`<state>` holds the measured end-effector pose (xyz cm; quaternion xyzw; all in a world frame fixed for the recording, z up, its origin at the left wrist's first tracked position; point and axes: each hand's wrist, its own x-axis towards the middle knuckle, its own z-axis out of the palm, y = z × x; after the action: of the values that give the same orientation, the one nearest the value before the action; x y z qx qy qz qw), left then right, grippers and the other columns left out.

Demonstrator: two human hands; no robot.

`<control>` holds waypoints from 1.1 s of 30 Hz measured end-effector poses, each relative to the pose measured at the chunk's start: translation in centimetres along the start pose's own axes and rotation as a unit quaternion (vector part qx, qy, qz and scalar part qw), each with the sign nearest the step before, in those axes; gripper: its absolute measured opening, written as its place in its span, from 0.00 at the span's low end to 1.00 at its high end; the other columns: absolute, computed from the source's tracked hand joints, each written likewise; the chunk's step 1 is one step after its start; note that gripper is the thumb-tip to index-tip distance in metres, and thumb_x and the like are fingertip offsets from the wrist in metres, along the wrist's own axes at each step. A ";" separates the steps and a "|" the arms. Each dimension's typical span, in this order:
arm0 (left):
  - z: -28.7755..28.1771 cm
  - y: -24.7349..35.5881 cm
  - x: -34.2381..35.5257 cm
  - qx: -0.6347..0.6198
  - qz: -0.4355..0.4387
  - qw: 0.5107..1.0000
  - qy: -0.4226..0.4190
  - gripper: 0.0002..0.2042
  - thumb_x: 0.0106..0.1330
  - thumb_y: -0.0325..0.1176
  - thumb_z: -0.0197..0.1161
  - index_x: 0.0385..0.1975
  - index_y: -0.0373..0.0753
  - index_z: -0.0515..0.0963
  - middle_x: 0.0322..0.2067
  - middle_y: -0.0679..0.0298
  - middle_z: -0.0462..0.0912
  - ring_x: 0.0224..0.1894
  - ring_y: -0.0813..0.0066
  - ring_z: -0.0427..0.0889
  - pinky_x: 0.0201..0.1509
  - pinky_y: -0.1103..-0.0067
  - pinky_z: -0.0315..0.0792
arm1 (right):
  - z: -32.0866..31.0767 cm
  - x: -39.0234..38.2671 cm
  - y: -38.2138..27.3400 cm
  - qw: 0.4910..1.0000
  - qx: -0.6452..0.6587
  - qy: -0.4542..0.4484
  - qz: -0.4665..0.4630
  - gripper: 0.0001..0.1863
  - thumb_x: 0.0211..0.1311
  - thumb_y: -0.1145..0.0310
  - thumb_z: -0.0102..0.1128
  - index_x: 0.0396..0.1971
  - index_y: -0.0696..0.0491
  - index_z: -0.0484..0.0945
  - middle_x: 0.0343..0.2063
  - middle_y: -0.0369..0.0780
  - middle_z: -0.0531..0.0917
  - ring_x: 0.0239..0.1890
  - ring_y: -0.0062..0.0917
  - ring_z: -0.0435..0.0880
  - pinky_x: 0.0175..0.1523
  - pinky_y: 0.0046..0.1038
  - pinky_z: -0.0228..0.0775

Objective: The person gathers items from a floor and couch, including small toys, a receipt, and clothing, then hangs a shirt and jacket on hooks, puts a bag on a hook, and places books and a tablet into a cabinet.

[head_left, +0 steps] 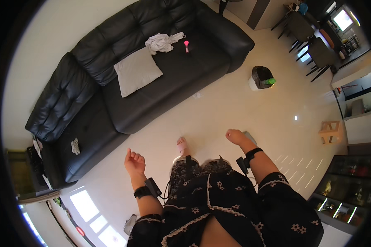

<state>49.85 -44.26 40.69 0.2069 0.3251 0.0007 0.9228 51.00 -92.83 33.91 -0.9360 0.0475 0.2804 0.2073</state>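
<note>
My left hand [135, 161] hangs in the air at lower centre-left, palm up, fingers loosely curled and apart, holding nothing. My right hand [235, 136] is raised over the floor at centre-right, its fingers curled closed with nothing visible in them. Both wrists wear black straps with small devices. A black tufted sofa [173, 82] runs diagonally across the upper left, bearing a grey cushion [137, 72], a crumpled pale cloth [158, 42], a small pink object [186, 46] and a striped cloth [75, 146]. My foot in a pink sandal [181, 145] shows below.
A lined bin [257, 86] with a green item stands right of the sofa. A wooden stool [329, 132] and a dark glass cabinet [344, 189] are at the right. Chairs [317, 51] and a table sit at upper right. Pale tiled floor [218, 107] lies between.
</note>
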 end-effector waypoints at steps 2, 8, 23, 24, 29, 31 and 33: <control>6.5 0.6 3.6 0.038 0.002 0.999 0.029 0.04 0.61 0.33 0.51 0.33 0.44 0.71 0.16 0.73 0.64 0.16 0.83 0.59 0.18 0.86 0.55 | -1.3 1.5 0.2 0.999 -0.024 -0.022 0.009 0.09 0.54 0.64 0.50 0.33 0.49 0.76 0.31 0.41 0.79 0.35 0.36 0.76 0.38 0.36 0.69; 18.9 -1.2 15.2 0.157 -0.071 0.984 -0.052 0.09 0.61 0.33 0.51 0.40 0.43 0.72 0.19 0.73 0.67 0.19 0.83 0.62 0.20 0.86 0.57 | -6.0 6.0 3.1 0.979 0.136 -0.014 0.152 0.10 0.52 0.62 0.54 0.32 0.51 0.77 0.32 0.42 0.79 0.35 0.36 0.76 0.40 0.36 0.70; 34.5 -20.6 45.4 0.479 -0.129 0.868 -0.010 0.13 0.59 0.30 0.54 0.45 0.40 0.69 0.31 0.67 0.75 0.30 0.78 0.72 0.30 0.82 0.66 | -12.3 40.1 13.6 0.967 -0.074 -0.150 0.193 0.12 0.53 0.74 0.45 0.38 0.49 0.73 0.40 0.39 0.77 0.44 0.33 0.75 0.45 0.33 0.68; 34.8 -22.9 48.2 0.488 -0.136 0.862 0.000 0.13 0.59 0.30 0.54 0.45 0.40 0.69 0.31 0.67 0.75 0.30 0.78 0.72 0.30 0.82 0.66 | -12.0 42.7 14.2 0.978 -0.026 -0.102 0.181 0.12 0.53 0.75 0.45 0.37 0.49 0.73 0.39 0.39 0.77 0.43 0.33 0.75 0.45 0.32 0.68; 33.7 -30.5 65.1 0.617 -0.138 0.772 -0.068 0.20 0.58 0.33 0.56 0.51 0.43 0.64 0.47 0.64 0.69 0.46 0.70 0.71 0.48 0.72 0.67 | -4.0 53.2 13.4 0.981 0.073 -0.067 0.166 0.14 0.48 0.72 0.51 0.38 0.48 0.73 0.41 0.39 0.73 0.47 0.33 0.72 0.48 0.32 0.67; 34.3 -33.1 71.7 0.699 -0.080 0.702 -0.110 0.20 0.56 0.34 0.58 0.50 0.43 0.64 0.40 0.68 0.70 0.38 0.78 0.71 0.40 0.81 0.67 | -1.3 56.3 13.2 0.971 0.103 -0.103 0.191 0.22 0.48 0.68 0.56 0.47 0.48 0.69 0.46 0.38 0.70 0.51 0.32 0.68 0.52 0.33 0.65; 34.5 -33.8 80.4 0.770 0.003 0.615 -0.170 0.29 0.54 0.43 0.62 0.53 0.40 0.60 0.41 0.67 0.73 0.37 0.80 0.71 0.36 0.83 0.63 | 4.2 58.7 14.9 0.979 0.107 -0.036 0.171 0.24 0.46 0.67 0.57 0.48 0.49 0.68 0.46 0.39 0.70 0.51 0.32 0.68 0.52 0.32 0.65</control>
<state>129.44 -77.40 3.85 0.8391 0.0433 -0.2823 0.4629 94.99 -103.04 -6.64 -0.8758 0.2290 0.3384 0.2570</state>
